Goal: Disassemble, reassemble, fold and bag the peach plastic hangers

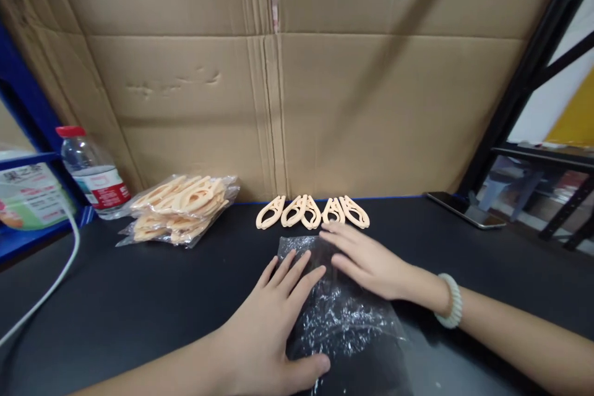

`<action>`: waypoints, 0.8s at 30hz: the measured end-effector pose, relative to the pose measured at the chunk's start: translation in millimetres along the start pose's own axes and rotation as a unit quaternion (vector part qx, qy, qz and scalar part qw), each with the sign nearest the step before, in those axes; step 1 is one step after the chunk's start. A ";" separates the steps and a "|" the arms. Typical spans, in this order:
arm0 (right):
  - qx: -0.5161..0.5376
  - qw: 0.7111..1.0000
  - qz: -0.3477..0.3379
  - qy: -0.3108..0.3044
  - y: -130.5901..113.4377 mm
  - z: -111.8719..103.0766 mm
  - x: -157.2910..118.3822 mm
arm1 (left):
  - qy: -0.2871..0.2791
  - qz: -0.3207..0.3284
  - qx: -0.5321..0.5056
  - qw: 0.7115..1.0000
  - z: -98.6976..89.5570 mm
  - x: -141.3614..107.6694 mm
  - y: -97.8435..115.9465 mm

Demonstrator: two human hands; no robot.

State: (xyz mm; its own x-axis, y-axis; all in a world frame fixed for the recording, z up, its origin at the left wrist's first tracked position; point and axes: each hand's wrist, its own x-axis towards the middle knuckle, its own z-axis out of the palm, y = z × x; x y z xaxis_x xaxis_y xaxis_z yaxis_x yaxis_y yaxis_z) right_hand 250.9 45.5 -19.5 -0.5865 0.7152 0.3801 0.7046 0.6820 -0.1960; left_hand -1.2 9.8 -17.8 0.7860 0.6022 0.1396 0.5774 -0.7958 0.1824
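Note:
A clear plastic bag (pixel 346 315) lies flat on the black table in front of me. My left hand (pixel 273 315) rests on its left side with the fingers spread. Over the bag's upper right edge is my right hand (pixel 371 260), fingers stretched out toward the left. Just beyond the fingertips, several cream-coloured folding clothes hangers (pixel 293 211) stand in a row along the back of the table. The right fingertips are close to the hangers; whether they touch one I cannot tell.
Bagged hangers (pixel 180 207) are stacked at the back left, beside a water bottle (pixel 99 176) with a red cap. A white cable (pixel 60 278) crosses the left edge. A phone (pixel 465 210) lies at the back right. Cardboard (pixel 394 99) walls off the back.

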 end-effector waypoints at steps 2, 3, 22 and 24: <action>-0.050 0.997 -0.013 0.061 27.3 -4.1 2.6 | 0.030 0.037 0.000 0.999 0.5 -1.0 0.6; -0.078 0.995 -0.011 0.062 42.4 -6.5 2.2 | 0.042 0.057 -0.004 0.997 0.2 -1.1 1.7; -0.095 0.993 0.012 -0.068 68.3 -38.2 -13.4 | 0.102 0.197 -0.091 0.971 -5.5 3.4 4.5; -0.107 0.990 0.019 -0.085 79.9 -35.1 -15.7 | 0.100 0.208 -0.085 0.969 -5.6 2.5 4.1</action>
State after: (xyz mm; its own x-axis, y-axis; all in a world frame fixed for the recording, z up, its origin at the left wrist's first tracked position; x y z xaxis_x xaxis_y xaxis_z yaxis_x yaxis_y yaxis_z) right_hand 330.4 83.3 -9.5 -0.6034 0.7679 0.2151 0.7856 0.6187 -0.0047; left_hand 2.0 8.4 -11.2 0.8746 0.2445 0.4187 0.1607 -0.9609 0.2255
